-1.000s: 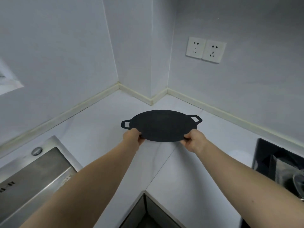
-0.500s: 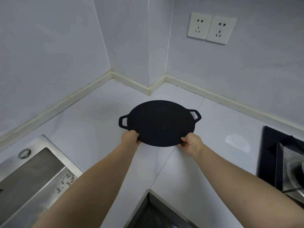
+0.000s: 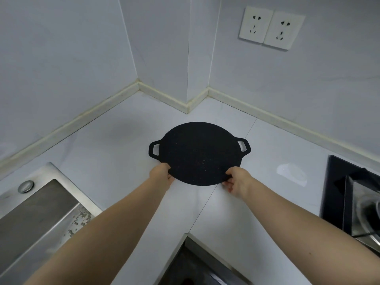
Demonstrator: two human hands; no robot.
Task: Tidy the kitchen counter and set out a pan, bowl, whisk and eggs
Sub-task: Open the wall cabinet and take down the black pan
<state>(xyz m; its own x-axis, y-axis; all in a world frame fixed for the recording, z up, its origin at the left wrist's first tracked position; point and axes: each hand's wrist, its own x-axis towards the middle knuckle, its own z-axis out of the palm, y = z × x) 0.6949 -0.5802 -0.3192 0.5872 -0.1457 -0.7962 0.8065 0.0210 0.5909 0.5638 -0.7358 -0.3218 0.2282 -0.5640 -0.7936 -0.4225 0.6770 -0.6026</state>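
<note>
Lower and flatter than a second ago, our black two-handled griddle pan (image 3: 198, 153) hangs over the white counter (image 3: 115, 145) corner.
A steel sink (image 3: 37, 212) lies well left of our left hand (image 3: 161, 174), which pinches the pan's near rim, fingers curled under; the pan stretches away between both hands; our right hand (image 3: 238, 181) pinches that rim likewise, and a black hob (image 3: 337, 192) sits well to its right.

We get soft, even, cool light here, faint shadows only; a pale glare patch shines on the desk (image 3: 292, 174) at right, walls (image 3: 61, 58) bow near the edges, focus sharp.
</note>
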